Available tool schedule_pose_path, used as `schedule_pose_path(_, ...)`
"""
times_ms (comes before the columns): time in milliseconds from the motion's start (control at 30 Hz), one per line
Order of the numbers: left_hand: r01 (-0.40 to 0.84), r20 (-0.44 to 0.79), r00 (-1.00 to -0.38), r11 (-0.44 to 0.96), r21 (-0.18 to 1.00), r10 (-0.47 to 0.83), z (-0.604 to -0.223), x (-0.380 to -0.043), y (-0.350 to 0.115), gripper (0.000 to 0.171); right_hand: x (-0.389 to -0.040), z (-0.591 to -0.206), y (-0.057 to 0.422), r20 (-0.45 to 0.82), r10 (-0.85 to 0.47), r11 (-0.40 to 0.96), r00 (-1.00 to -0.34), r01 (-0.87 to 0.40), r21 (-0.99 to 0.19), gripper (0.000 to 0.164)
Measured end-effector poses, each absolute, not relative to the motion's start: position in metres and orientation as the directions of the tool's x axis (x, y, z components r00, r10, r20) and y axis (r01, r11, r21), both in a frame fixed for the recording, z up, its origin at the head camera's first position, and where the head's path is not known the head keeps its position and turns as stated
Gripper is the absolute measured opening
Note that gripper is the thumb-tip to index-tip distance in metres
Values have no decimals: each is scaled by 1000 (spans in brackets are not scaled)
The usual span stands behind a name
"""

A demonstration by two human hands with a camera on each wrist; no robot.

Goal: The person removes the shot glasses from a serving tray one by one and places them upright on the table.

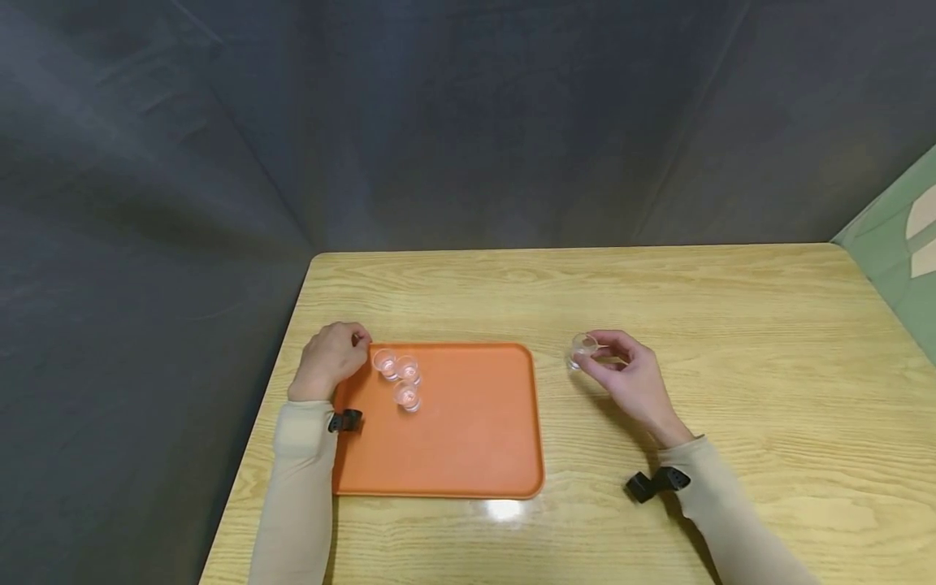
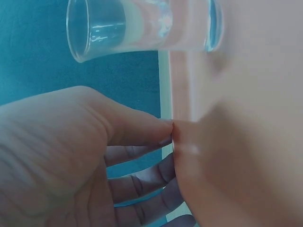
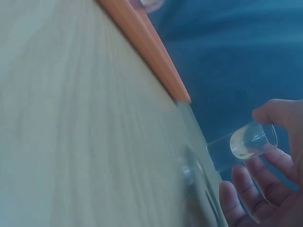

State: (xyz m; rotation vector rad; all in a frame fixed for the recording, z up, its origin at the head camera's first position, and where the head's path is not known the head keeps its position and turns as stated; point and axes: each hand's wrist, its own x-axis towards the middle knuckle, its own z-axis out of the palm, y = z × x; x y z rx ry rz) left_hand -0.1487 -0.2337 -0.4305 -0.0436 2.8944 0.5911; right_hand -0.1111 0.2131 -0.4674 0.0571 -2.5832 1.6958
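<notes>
My left hand (image 1: 329, 357) pinches the far left corner of an orange tray (image 1: 475, 431), thumb on one side of the rim and fingers on the other. To the right of the tray, my right hand (image 1: 634, 380) holds a small clear shot glass (image 1: 582, 348) near its rim between thumb and fingers. In the right wrist view this glass (image 3: 246, 142) is upright relative to the wooden table; whether its base touches the wood I cannot tell. Three similar glasses stand close together on the tray's far left part, one glass (image 2: 142, 23) near my left thumb.
The wooden table (image 1: 731, 325) extends under the tray and far to the right. Dark cloth (image 1: 512, 122) hangs behind and on the left. A green surface (image 1: 899, 227) borders the table's right edge. A black wrist camera (image 1: 643, 486) sits below my right hand.
</notes>
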Motion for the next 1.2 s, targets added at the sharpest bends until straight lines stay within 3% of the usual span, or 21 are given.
schedule_pose_path(500, -75, -207, -978, 922, 380, 5, -429, -149, -233, 27, -110, -469, 279, 71, 161, 425, -984, 4, -905, 46)
schedule_pose_path(1200, -73, -212, -977, 914, 398, 14, -432, -150, -234, 25, -113, -472, 291, 9, 194, 404, -981, 71, -912, 38)
